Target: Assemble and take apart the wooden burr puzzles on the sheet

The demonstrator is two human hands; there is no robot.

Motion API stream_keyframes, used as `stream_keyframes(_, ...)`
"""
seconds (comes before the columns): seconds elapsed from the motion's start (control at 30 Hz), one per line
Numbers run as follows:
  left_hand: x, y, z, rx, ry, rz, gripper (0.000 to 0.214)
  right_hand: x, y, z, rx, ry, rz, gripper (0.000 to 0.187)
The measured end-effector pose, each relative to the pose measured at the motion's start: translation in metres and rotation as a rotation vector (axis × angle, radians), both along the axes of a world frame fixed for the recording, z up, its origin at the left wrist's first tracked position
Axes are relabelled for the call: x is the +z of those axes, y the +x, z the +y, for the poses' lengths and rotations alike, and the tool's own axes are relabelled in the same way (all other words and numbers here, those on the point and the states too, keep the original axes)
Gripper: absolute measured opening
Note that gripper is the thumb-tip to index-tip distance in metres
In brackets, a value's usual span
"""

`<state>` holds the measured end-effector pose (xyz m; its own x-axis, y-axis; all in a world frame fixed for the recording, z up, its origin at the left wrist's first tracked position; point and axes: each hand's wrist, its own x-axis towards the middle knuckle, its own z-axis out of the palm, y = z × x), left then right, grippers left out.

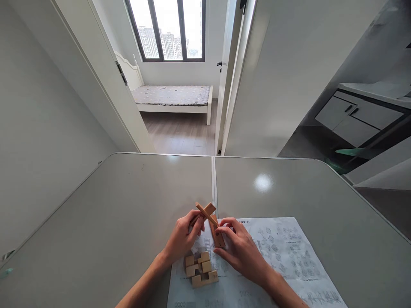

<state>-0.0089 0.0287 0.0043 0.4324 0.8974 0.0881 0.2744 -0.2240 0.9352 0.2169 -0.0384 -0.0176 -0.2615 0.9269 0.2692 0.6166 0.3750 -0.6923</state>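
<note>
My left hand (183, 238) is closed around a notched wooden puzzle bar (205, 210) and holds it tilted just above the table. My right hand (240, 248) pinches a second wooden bar (218, 238) that crosses the first one; the two bars touch where they meet. Both hands hover over a printed instruction sheet (289, 256). Several more wooden puzzle pieces (201, 268) lie together on the sheet, just below my hands.
The grey folding table (128, 205) has a seam down its middle and ends at a far edge before a doorway. Beyond it is a bedroom with a bed (173, 96) and window. Kitchen cabinets (356, 115) stand at the right.
</note>
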Motion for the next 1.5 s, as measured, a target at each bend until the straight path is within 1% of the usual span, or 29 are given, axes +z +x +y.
stream_keyframes(0.47, 0.008, 0.001, -0.001, 0.003, -0.006, 0.031, 0.030, -0.001, -0.001, -0.001, 0.004, -0.007, 0.014, 0.038)
stream_keyframes(0.8, 0.012, 0.003, -0.002, 0.013, 0.019, 0.038, 0.031, 0.001, -0.001, -0.001, 0.003, -0.002, 0.017, 0.038)
stream_keyframes(1.03, 0.012, 0.002, -0.002, 0.012, 0.006, 0.042, 0.030, 0.003, -0.001, 0.000, 0.002, 0.008, 0.011, 0.038)
stream_keyframes(1.5, 0.014, 0.004, -0.002, 0.011, 0.002, 0.044, 0.031, 0.000, 0.001, 0.000, 0.001, 0.019, 0.008, 0.037)
